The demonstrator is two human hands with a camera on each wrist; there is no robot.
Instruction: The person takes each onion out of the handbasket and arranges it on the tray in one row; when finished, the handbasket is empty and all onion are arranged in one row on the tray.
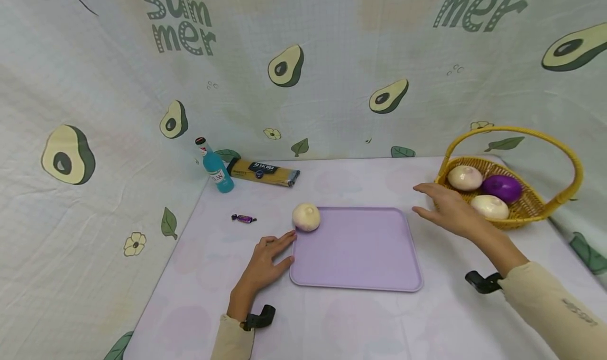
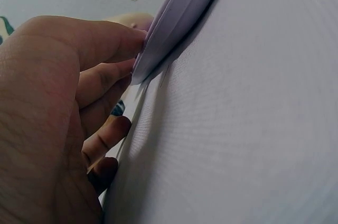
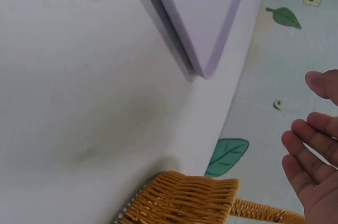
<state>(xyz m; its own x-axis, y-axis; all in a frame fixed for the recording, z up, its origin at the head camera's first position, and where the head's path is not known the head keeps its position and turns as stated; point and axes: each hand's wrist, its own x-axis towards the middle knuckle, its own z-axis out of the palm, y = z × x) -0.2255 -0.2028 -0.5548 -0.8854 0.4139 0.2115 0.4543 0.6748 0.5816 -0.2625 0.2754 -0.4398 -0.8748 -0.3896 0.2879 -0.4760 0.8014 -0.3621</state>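
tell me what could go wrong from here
The pale round vegetable sits at the far left corner of the tray, so it might roll off if the left hand, touching the edge, nudges it. The right hand hovers close to the basket and could bump it, perhaps jostling the purple vegetable.

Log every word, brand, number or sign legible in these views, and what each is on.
"summer", split over two lines: backdrop, upper left.
"mer", under letters cut off by the frame's top edge: backdrop, upper right.
"AW", seemingly the end of a word: blue bottle; its other print is too small.
Too small or blurred to read: yellow packet, wrapped candy, right sleeve.
No numbers readable.
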